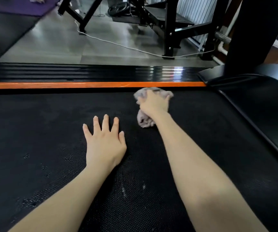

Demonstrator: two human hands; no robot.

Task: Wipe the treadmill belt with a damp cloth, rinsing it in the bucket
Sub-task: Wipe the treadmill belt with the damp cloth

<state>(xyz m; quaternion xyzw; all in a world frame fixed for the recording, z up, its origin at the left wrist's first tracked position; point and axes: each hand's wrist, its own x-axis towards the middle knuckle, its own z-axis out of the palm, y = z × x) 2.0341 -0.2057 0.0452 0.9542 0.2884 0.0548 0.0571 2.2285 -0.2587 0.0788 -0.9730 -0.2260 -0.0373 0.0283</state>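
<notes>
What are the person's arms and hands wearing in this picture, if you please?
The left forearm and right forearm are bare, no sleeves in view. The left hand and right hand have no gloves, watch or wristband. No ring shows on the left fingers; the right fingers are partly hidden.

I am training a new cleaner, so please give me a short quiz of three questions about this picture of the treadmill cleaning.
1. True or false: the left hand lies flat on the treadmill belt with its fingers spread.
2. Which hand grips the cloth? A) left B) right C) both
3. What colour is the strip beside the belt, just beyond the cloth?
Key: 1 true; 2 B, the right hand; 3 orange.
</notes>
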